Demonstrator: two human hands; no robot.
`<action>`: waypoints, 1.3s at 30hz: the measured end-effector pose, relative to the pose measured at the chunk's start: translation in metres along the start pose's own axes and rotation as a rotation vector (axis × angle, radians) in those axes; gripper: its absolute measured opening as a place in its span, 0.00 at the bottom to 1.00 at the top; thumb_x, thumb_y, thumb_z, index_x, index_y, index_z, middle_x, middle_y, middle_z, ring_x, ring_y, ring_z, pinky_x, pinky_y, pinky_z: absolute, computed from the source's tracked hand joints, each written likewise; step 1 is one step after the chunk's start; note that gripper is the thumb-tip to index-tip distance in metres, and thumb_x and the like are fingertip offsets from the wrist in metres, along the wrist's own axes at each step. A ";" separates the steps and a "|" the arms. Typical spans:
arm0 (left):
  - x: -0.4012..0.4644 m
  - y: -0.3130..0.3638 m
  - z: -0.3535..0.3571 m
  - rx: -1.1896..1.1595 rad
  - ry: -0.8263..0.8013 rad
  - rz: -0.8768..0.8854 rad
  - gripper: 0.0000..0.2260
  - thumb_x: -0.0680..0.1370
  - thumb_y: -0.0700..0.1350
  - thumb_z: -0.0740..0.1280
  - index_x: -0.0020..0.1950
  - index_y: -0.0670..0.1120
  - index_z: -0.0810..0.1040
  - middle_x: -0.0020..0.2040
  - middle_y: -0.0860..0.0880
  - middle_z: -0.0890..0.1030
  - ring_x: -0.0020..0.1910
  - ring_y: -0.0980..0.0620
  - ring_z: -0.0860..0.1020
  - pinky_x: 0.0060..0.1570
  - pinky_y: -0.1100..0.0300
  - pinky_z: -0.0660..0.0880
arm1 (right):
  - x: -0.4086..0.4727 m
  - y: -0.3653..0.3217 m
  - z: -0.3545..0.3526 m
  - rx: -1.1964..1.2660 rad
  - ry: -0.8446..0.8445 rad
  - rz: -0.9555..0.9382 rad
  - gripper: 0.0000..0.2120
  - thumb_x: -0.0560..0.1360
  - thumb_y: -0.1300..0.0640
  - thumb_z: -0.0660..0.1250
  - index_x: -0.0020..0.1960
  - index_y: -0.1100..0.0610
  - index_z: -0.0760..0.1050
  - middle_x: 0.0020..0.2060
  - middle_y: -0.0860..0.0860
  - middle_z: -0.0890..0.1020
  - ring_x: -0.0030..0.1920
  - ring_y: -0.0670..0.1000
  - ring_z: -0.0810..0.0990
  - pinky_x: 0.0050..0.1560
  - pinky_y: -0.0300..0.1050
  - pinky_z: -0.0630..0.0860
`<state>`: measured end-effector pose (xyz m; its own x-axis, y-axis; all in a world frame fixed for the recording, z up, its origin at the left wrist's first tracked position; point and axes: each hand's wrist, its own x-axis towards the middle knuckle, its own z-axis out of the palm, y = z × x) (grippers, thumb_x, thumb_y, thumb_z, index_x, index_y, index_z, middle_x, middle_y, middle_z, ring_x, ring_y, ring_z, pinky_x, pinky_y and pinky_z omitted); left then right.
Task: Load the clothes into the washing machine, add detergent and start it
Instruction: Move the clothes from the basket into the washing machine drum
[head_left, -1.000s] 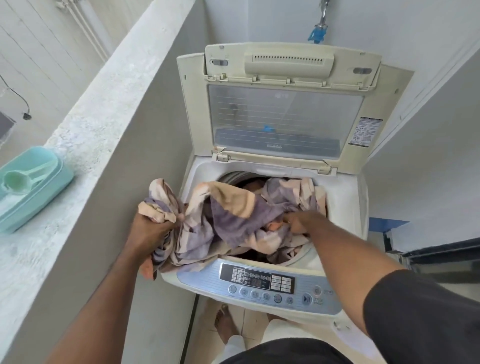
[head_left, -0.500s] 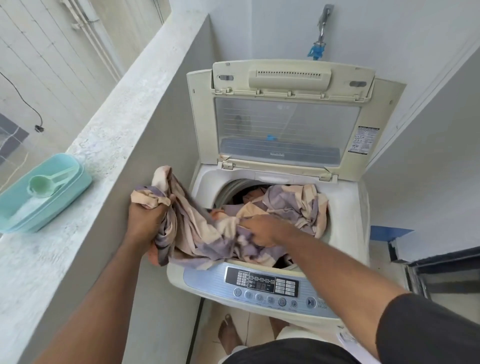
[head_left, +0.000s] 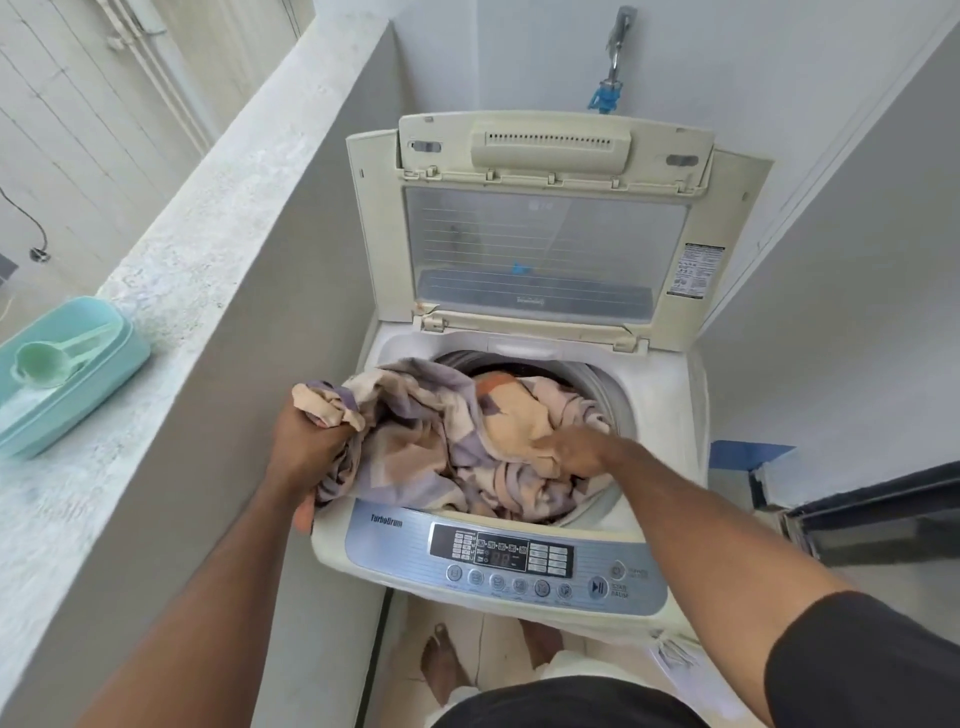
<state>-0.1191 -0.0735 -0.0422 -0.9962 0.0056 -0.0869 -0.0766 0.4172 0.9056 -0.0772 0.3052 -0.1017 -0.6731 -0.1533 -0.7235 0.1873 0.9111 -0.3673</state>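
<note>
Your left hand (head_left: 306, 441) clenches the limp, light cloth (head_left: 415, 431); your right hand (head_left: 574, 449) presses it drumward, its fingers hidden—gather bunched folds.

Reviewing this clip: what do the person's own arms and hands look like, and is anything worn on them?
Both forearms are bare. The left hand and right hand show no gloves, and no watch or bracelet is visible at either wrist. A dark short sleeve covers the right upper arm at the lower right edge of the view. The left arm shows no sleeve in frame. No markings are visible.
</note>
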 end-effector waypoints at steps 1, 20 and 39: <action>0.001 0.000 0.004 -0.021 -0.031 0.004 0.12 0.62 0.48 0.73 0.41 0.50 0.76 0.44 0.47 0.81 0.45 0.48 0.81 0.48 0.57 0.77 | -0.001 -0.004 -0.001 0.098 0.181 -0.005 0.29 0.75 0.63 0.65 0.74 0.47 0.71 0.75 0.55 0.70 0.73 0.57 0.70 0.72 0.49 0.68; 0.009 0.047 0.018 -0.414 -0.050 -0.173 0.10 0.69 0.38 0.80 0.43 0.44 0.79 0.39 0.45 0.82 0.37 0.51 0.80 0.42 0.58 0.79 | 0.021 -0.142 0.023 0.246 0.173 -0.352 0.19 0.70 0.51 0.77 0.59 0.54 0.79 0.55 0.53 0.83 0.59 0.56 0.81 0.63 0.53 0.77; 0.010 0.002 0.112 0.412 -0.469 -0.141 0.37 0.69 0.39 0.80 0.74 0.46 0.67 0.61 0.45 0.74 0.61 0.41 0.77 0.46 0.70 0.77 | 0.022 -0.019 -0.019 -0.136 0.170 -0.038 0.44 0.73 0.48 0.72 0.80 0.37 0.49 0.80 0.56 0.56 0.75 0.63 0.64 0.72 0.62 0.67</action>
<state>-0.1243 0.0290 -0.0872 -0.8467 0.2829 -0.4506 -0.0908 0.7577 0.6462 -0.1089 0.2916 -0.0995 -0.7911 -0.1318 -0.5973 0.0691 0.9510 -0.3013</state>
